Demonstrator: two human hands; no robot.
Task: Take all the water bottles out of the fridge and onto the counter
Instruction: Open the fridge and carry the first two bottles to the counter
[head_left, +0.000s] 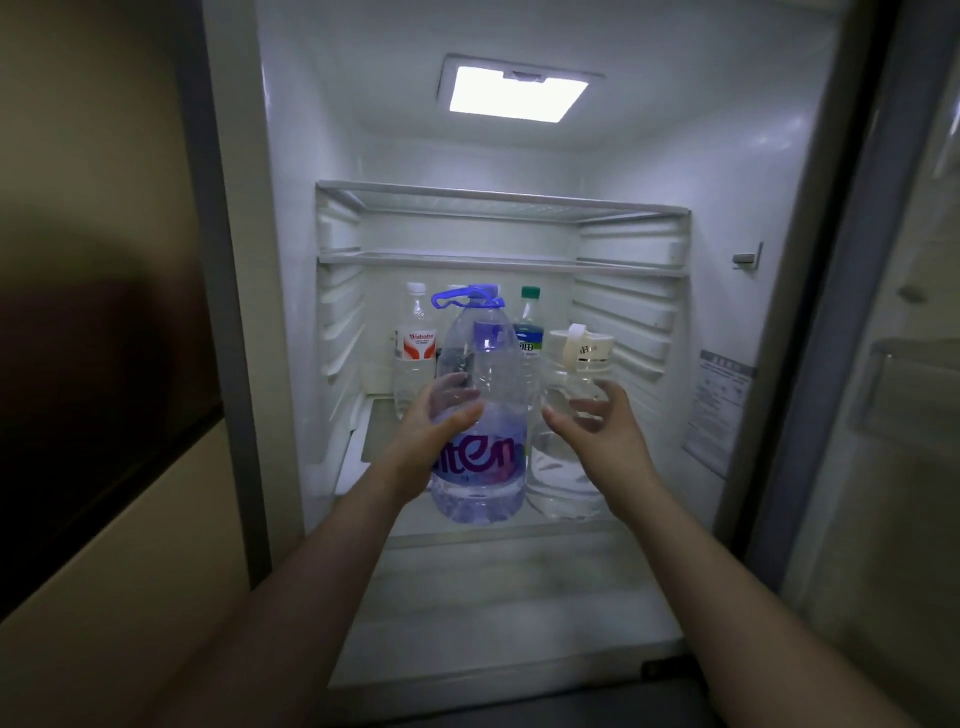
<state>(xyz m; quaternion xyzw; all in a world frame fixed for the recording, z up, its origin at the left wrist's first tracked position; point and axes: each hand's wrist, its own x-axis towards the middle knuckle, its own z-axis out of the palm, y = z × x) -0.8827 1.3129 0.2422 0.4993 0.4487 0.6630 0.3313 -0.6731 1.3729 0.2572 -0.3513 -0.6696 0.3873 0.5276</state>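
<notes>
A large clear water bottle (485, 384) with a blue cap handle and purple lettering stands at the front of the fridge shelf. My left hand (436, 431) wraps around its left side. To its right stands a clear jug (566, 467) with a white lid. My right hand (597, 431) is in front of the jug with fingers spread, touching or just short of it. Behind stand a small bottle (414, 345) with a red-and-white label and white cap, and a green-capped bottle (528, 332) with a blue label.
The open fridge (291, 260) has a lit ceiling lamp (517, 93) and two bare glass shelves (498, 200) above the bottles. The fridge door (893, 364) with bins stands open at the right. A beige wall or cabinet side (104, 156) is at the left.
</notes>
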